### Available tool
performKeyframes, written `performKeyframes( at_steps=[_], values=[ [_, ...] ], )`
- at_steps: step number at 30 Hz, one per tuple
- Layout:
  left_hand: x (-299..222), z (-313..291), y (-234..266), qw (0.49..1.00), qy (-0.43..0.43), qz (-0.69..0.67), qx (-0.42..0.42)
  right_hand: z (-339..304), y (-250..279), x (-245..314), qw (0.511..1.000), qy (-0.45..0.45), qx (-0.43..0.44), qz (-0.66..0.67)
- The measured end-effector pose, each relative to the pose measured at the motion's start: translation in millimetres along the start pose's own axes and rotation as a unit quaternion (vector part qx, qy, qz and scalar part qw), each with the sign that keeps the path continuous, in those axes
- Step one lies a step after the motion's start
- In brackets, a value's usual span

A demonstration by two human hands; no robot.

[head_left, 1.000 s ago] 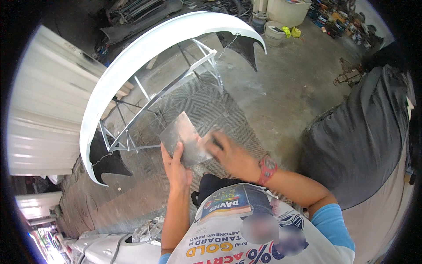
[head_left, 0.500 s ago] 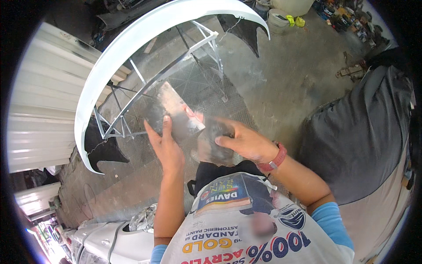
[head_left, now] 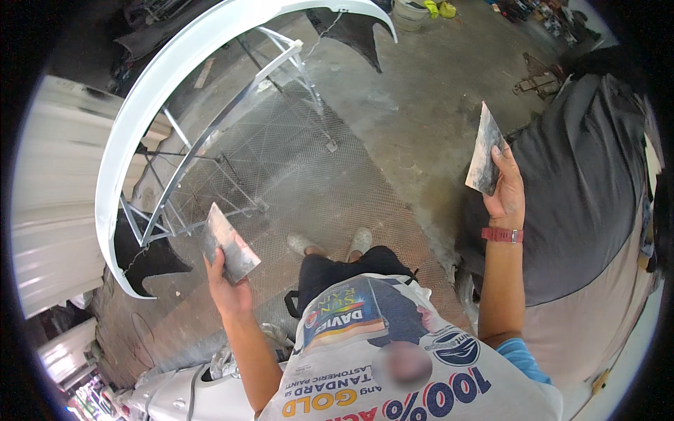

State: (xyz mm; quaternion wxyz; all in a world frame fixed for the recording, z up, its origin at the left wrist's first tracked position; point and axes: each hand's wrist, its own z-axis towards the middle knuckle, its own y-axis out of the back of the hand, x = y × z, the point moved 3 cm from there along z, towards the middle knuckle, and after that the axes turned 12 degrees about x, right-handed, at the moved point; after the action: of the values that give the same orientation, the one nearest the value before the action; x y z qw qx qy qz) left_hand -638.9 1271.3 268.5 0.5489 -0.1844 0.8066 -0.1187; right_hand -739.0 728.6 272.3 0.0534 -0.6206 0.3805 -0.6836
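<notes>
My left hand (head_left: 232,289) grips a flat rectangular piece (head_left: 232,244), dusty grey and off-white with a pinkish streak, by its lower edge. Its kind cannot be told; it looks like a worn sanding sheet or board. Far out to the right, my right hand (head_left: 507,188) pinches a similar grey and off-white flat piece (head_left: 483,154), thumb across its face. A wide gap separates the two pieces. Left of centre, a white curved car bumper (head_left: 151,84) rests on a grey metal frame stand (head_left: 275,62). My left hand is nearest the stand's lower end, apart from it.
Mesh matting (head_left: 351,175) covers the concrete floor around my feet. A bulky shape under a dark grey cloth (head_left: 562,210) fills the right side, close to my right arm. Corrugated metal sheeting (head_left: 56,189) stands at left; a bucket (head_left: 411,14) is at the back.
My hands were close together before me, dusty and blurred. Now they are far apart, the left lower and leftward, the right up and rightward, each still holding its piece.
</notes>
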Motion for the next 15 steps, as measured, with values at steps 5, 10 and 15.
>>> performKeyframes(
  at_steps=[5, 10, 15],
  values=[
    [-1, 8, -31, 0.997, 0.019, -0.023, 0.077, -4, -35, -12, 0.999, -0.015, 0.029, -0.001],
    [14, -1, -96, 0.968, 0.135, 0.045, 0.206, 4, -104, -54, 0.974, -0.111, 0.167, 0.11],
    [11, -4, -126, 0.949, 0.155, 0.071, 0.265, -14, -148, -103, 0.9, -0.312, 0.289, 0.099]
  ],
)
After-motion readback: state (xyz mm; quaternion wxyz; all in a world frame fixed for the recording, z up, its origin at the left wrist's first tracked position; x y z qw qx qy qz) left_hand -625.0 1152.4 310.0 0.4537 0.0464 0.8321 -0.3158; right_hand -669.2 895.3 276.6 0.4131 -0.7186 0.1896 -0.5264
